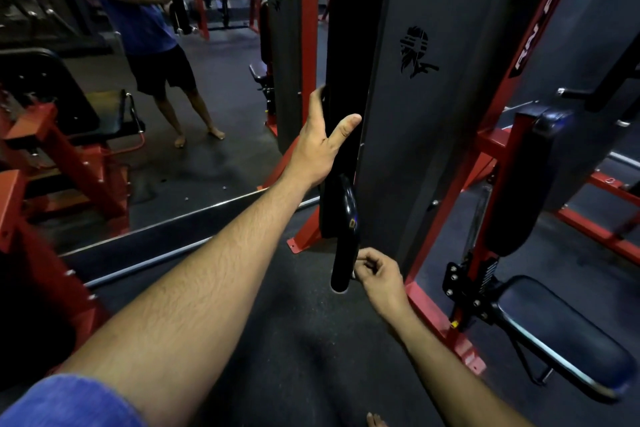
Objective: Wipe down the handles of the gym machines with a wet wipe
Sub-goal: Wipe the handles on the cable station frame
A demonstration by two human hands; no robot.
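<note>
Black padded handle point(341, 163) is hanging upright against the grey machine column point(415, 114). My left hand point(320, 146) is gripping its upper part, thumb spread out. My right hand point(375, 272) is curling its fingers at the handle's bottom end; can't tell if it's pinching a wipe.

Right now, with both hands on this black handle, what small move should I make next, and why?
Probably slide the right hand up the black handle. Its fingers are curled at the lower end, while the left hand steadies the bar higher up; the stretch between looks unwiped. No wipe is clearly visible.
</note>
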